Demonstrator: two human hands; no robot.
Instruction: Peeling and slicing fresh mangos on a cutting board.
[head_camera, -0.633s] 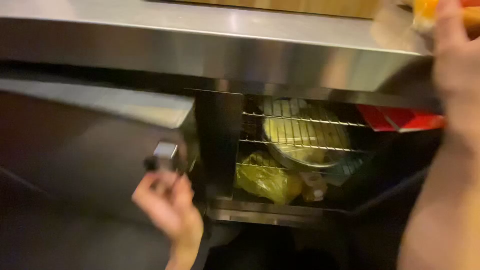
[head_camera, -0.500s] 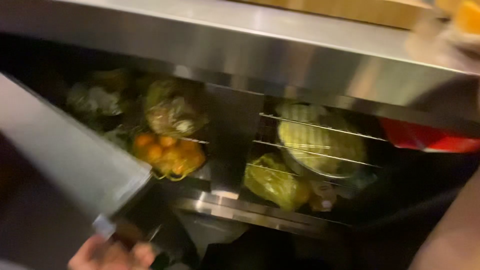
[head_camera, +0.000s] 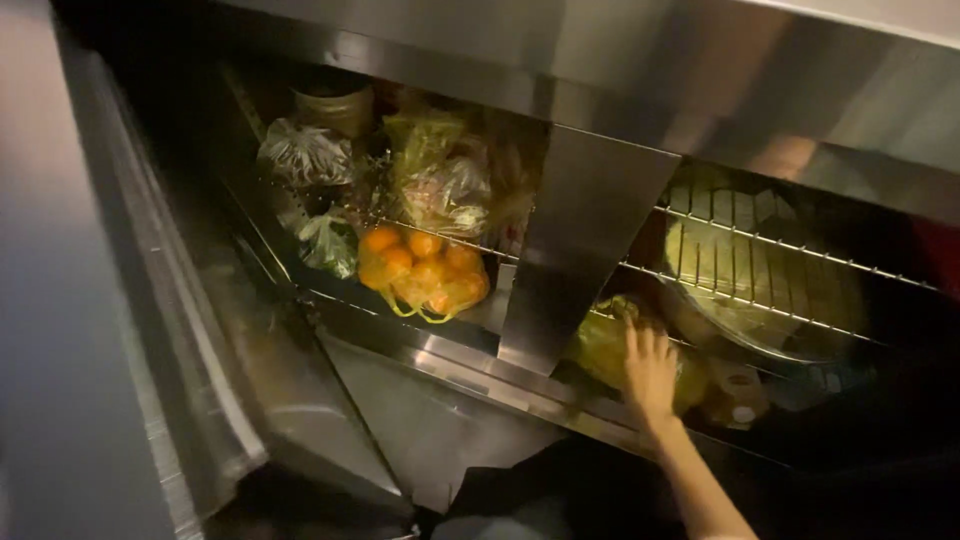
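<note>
Steel undercounter fridge (head_camera: 590, 230), wire shelves (head_camera: 760, 245), open door (head_camera: 90, 300)

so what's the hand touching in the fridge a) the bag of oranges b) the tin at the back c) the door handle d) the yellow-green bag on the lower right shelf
d: the hand rests on the yellow-green bag under the wire rack in the right compartment, while the oranges sit apart in the left one.

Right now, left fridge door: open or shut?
Open. The steel door is swung out wide, exposing the bag of oranges on the wire shelf.
</note>
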